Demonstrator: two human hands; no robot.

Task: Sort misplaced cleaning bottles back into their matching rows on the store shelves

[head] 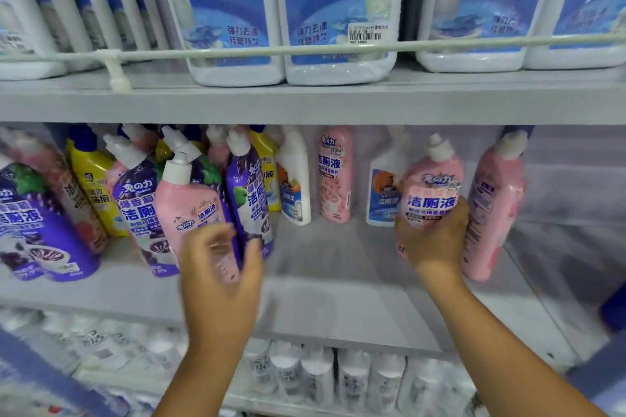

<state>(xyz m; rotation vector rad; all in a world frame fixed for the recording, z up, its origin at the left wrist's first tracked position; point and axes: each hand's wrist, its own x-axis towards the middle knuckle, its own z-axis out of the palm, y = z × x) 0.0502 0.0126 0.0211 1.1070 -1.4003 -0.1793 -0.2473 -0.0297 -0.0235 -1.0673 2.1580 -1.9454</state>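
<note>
Head view, one frame, looking at three shelf levels.

Right hand (432, 237) grips a pink toilet-cleaner bottle (432, 186) low on its body, fingers curled round the lower label. That bottle is upright on the right part of the middle shelf (338, 288); whether its base touches the shelf is hidden by the hand. Just to its right stands a second pink bottle (491, 206), tilted slightly, touching or nearly touching the held one.

Left hand (220, 267) is motion-blurred, fingers curled round the lower part of another pink bottle with a white cap (186, 200). This one sits tilted among the purple grape-label bottles (139, 210) on the left side of the same shelf. The hands are well apart, each clamped on its own pink bottle.

Further back on the middle shelf: a pink bottle at the rear (335, 176), between two white bottles with orange-blue labels (294, 186). Yellow bottles with blue caps (89, 179) stand behind the purple ones. A large purple bottle (37, 223) leans at far left.

Top shelf (305, 101): big white jugs with blue labels (338, 10) behind a white wire rail (305, 49), one carrying a barcode sticker. Narrower white bottles (50, 10) are packed at the left.

Bottom level: rows of white bottles (355, 379), blurred, labels unreadable.
</note>
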